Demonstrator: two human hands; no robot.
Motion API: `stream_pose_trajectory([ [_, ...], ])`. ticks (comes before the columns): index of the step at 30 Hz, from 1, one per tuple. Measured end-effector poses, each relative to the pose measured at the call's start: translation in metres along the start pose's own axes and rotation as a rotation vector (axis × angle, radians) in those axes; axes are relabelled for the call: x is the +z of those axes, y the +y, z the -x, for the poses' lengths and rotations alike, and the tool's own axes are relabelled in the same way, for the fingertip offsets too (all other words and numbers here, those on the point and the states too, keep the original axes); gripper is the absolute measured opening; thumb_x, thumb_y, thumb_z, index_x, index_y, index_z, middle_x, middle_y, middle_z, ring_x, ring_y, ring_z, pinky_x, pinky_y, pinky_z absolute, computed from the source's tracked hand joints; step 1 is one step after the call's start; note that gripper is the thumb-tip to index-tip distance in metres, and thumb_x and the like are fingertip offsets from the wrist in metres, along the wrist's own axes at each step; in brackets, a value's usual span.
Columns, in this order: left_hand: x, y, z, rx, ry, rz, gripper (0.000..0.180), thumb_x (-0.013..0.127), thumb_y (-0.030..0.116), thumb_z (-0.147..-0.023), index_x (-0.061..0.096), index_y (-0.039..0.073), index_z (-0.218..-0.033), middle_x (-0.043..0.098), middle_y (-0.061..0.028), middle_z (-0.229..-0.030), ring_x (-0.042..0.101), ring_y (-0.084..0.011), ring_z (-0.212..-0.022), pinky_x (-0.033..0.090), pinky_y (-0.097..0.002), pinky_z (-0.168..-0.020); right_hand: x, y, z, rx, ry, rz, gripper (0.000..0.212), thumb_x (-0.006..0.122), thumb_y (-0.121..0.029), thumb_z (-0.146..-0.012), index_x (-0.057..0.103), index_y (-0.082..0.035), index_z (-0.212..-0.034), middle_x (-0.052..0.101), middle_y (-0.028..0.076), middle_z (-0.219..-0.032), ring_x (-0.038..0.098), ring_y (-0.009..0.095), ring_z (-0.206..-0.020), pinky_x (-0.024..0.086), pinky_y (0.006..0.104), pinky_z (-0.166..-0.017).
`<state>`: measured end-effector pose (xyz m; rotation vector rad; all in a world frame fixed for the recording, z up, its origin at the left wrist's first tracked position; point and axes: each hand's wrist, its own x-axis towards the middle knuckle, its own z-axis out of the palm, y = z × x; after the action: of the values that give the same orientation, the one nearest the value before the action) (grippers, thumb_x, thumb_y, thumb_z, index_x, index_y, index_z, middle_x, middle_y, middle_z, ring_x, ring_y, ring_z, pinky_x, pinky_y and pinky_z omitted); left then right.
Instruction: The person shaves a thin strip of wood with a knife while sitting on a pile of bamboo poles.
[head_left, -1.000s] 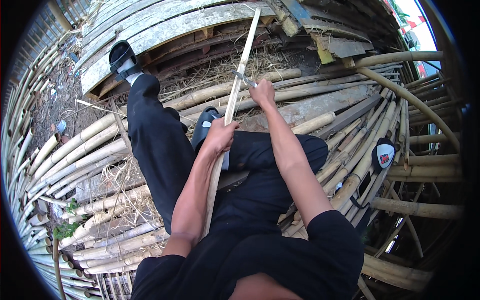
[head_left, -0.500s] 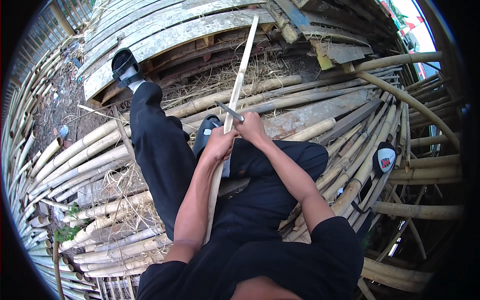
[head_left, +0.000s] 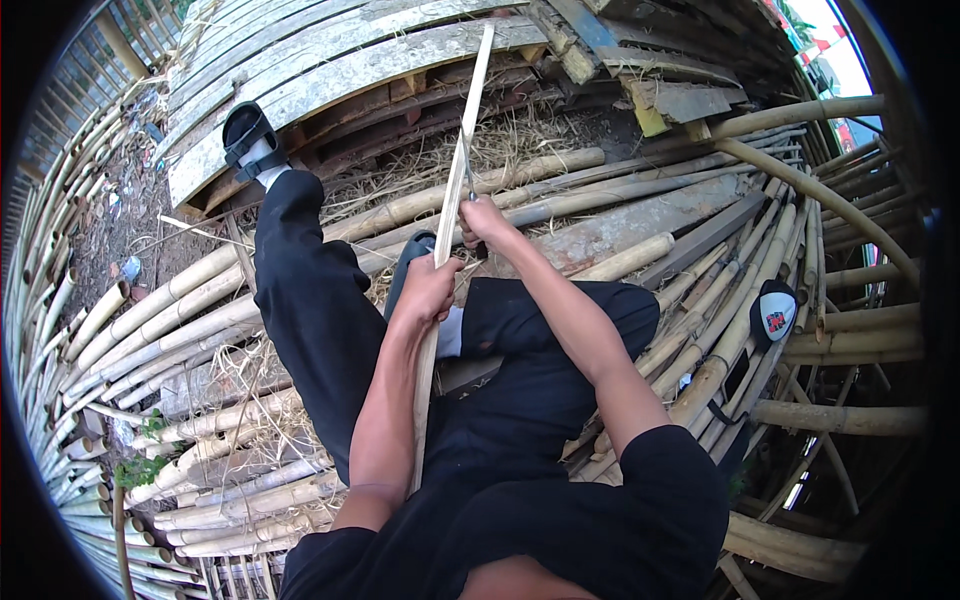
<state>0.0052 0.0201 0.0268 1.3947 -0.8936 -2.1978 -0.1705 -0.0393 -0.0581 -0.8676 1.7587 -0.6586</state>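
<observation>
A long, pale split-bamboo strip (head_left: 475,90) runs from my lap away toward the wooden pallet. Closed around its middle, my left hand (head_left: 428,288) holds it between my legs. My right hand (head_left: 485,222) grips a knife just beyond and to the right of the left hand. The narrow blade (head_left: 469,172) points away from me and lies against the strip's right side. Below the fist the dark end of the knife's handle shows. Where exactly the edge meets the bamboo is too small to tell.
Bamboo poles (head_left: 180,290) lie under and around my legs. Ahead stands a weathered pallet (head_left: 330,70), with my left sandal (head_left: 250,140) against its edge. Stacked boards (head_left: 680,90) are at the far right. A cap (head_left: 774,312) rests on poles at the right.
The knife has swung from lying across the strip to pointing away along it. My right hand has turned and moved slightly farther off. The strip's far end has shifted left.
</observation>
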Motion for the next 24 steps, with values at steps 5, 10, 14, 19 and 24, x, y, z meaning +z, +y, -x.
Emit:
stream_pose_trajectory([
  [5, -0.004, 0.007, 0.008, 0.023, -0.011, 0.044, 0.018, 0.057, 0.015, -0.09, 0.045, 0.01, -0.078, 0.033, 0.0054, -0.05, 0.029, -0.0052, -0.033, 0.022, -0.0248, -0.03, 0.007, -0.024, 0.074, -0.318, 0.133, 0.568, 0.03, 0.061, -0.024, -0.078, 0.066, 0.005, -0.07, 0.062, 0.028, -0.069, 0.064, 0.043, -0.071, 0.052, 0.0489, -0.07],
  [10, 0.006, 0.012, 0.022, 0.06, -0.088, 0.025, 0.018, 0.056, 0.012, -0.09, 0.046, 0.008, -0.077, 0.033, 0.0044, -0.049, 0.028, -0.0057, -0.032, 0.021, -0.0248, -0.03, -0.029, -0.027, 0.057, -0.689, 0.12, 0.8, 0.021, 0.064, -0.023, -0.076, 0.069, -0.003, -0.07, 0.065, 0.024, -0.07, 0.066, 0.039, -0.067, 0.054, 0.0464, -0.065],
  [14, 0.018, 0.018, 0.013, 0.045, -0.147, 0.086, 0.018, 0.055, 0.01, -0.091, 0.045, 0.007, -0.076, 0.032, 0.0046, -0.048, 0.028, -0.0051, -0.033, 0.021, -0.0241, -0.03, -0.09, -0.05, -0.023, -0.392, 0.548, 0.774, 0.024, 0.067, -0.023, -0.076, 0.07, 0.001, -0.075, 0.067, 0.023, -0.074, 0.069, 0.036, -0.071, 0.055, 0.0441, -0.064],
  [19, 0.004, 0.019, 0.017, 0.076, -0.016, 0.052, 0.019, 0.056, 0.012, -0.091, 0.042, 0.01, -0.078, 0.033, 0.0052, -0.049, 0.028, -0.0047, -0.032, 0.021, -0.0241, -0.029, -0.021, -0.04, -0.008, 0.037, -0.317, -0.346, 0.027, 0.05, -0.015, -0.087, 0.053, -0.006, -0.061, 0.054, 0.008, -0.058, 0.051, 0.023, -0.046, 0.039, 0.0389, -0.046],
  [24, -0.006, 0.021, 0.024, 0.086, -0.071, 0.125, 0.018, 0.056, 0.013, -0.091, 0.043, 0.009, -0.079, 0.033, 0.005, -0.049, 0.028, -0.0045, -0.032, 0.021, -0.024, -0.029, 0.006, -0.024, 0.038, -0.324, 0.041, 0.362, 0.031, 0.057, -0.019, -0.081, 0.059, 0.004, -0.061, 0.056, 0.02, -0.052, 0.059, 0.032, -0.049, 0.046, 0.0454, -0.053],
])
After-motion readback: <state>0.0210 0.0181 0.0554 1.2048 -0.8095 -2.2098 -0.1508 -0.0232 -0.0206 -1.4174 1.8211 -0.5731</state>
